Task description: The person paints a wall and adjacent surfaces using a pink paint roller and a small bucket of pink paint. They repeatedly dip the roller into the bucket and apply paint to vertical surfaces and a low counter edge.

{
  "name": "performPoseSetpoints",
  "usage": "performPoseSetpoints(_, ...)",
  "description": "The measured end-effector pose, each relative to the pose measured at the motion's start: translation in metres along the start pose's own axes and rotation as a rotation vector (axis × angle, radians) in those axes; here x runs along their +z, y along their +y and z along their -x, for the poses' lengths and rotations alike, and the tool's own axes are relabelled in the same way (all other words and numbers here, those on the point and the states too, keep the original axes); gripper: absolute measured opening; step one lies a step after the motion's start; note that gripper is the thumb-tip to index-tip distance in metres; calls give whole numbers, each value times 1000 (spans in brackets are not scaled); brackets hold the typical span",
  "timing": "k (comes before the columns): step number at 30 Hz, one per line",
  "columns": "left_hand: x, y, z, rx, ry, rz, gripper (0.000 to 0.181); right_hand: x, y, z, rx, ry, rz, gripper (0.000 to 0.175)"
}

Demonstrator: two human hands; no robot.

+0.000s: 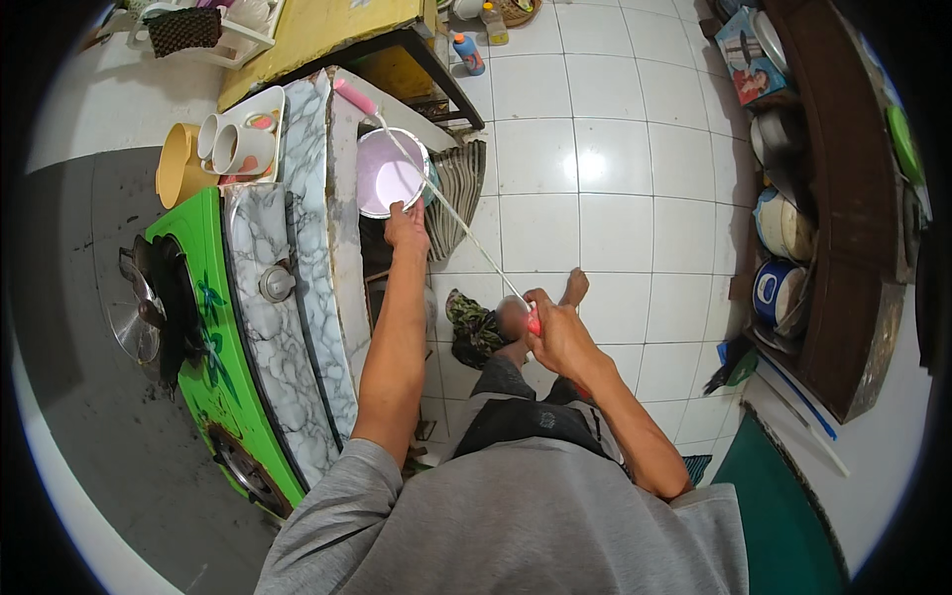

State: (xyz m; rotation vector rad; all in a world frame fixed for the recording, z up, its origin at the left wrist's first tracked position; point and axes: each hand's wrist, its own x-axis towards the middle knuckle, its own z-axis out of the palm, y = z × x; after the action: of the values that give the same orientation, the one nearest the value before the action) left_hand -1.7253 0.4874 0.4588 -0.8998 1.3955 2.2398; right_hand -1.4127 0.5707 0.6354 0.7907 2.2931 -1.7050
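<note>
My left hand [407,229] grips the near rim of a pale pink-lilac bucket [393,172], which stands at the counter's edge, its inside facing up. In my right hand [554,331] is the red end of a long, thin white rod [465,227]. The rod slants up and left across the bucket to a pink grip [355,97] by the counter corner. A blurred round shape [513,317] shows beside my right fingers; I cannot tell what it is. Behind the bucket, a striped cloth [457,197] lies on the floor.
A green gas stove [204,320] with a dark pan is at left, beside a tray [280,111] of mugs. A patterned cloth [468,327] lies near my feet. Bottles [468,56] stand on the tiles by a yellow-topped table [320,37]. A brown shelf [840,186] with pots lines the right.
</note>
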Motion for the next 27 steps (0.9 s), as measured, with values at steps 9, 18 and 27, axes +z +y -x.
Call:
performPoseSetpoints(9, 8, -1, -10, 0, 7, 15, 35, -27, -4, -6, 12, 19, -32, 42)
performPoseSetpoints(18, 19, 3, 2, 7, 72, 37, 37, -64, -3, -8, 68, -114, -43, 47)
performPoseSetpoints(27, 31, -6, 9, 19, 93, 51, 39, -98, 9, -47, 7, -43, -51, 48)
